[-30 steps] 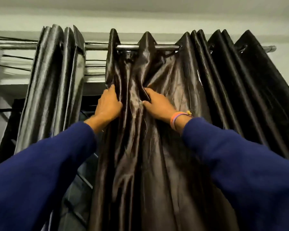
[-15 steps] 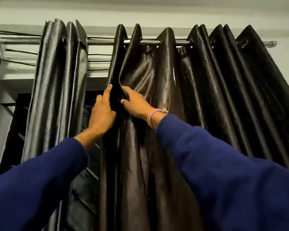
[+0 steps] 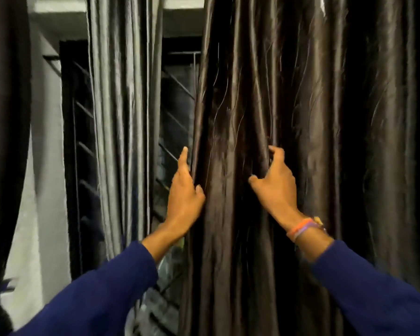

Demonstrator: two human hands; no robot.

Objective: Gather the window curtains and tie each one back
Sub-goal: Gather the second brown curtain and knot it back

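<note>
Head view: the dark brown, glossy satin curtain (image 3: 277, 141) is held between both hands. Its free left edge is gripped by the left hand (image 3: 183, 197), thumb on the front and index finger raised along the edge. A fold further right is hooked by the curled fingers of the right hand (image 3: 275, 187), which wears pink and purple wristbands (image 3: 303, 230).

The step is judged to be gathering; it is best done by bringing the left edge over to the right hand, fold on fold, before any tie is sought. None is seen.

Left of the left hand, a narrow gap shows the black barred window (image 3: 175, 112), then a grey pleated curtain (image 3: 121, 117) already bunched. Rightward, only hanging cloth is met.
</note>
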